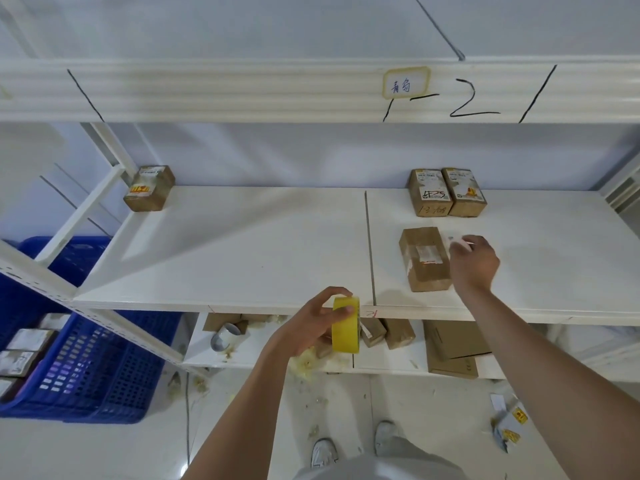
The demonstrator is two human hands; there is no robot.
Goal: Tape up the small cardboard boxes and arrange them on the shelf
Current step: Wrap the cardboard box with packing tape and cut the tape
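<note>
A pale wall [311,154] is seen behind white shelving [242,244]; a littered light floor [263,410] lies below.

Right hand [472,263] hid box's [424,259] right side; fingertips blurred, so pinch on pale strip could not be told. Label on box too smeared to read. Left hand [311,323] covered part of tape roll [345,323]; core unseen. Crate [86,358] cut off at left edge, packets inside blurred. Lower shelf [242,355] items partly hidden behind upper board and roll. Writing on back boxes [446,192] mostly unreadable. Both forearms ran out of bottom edge.
</note>
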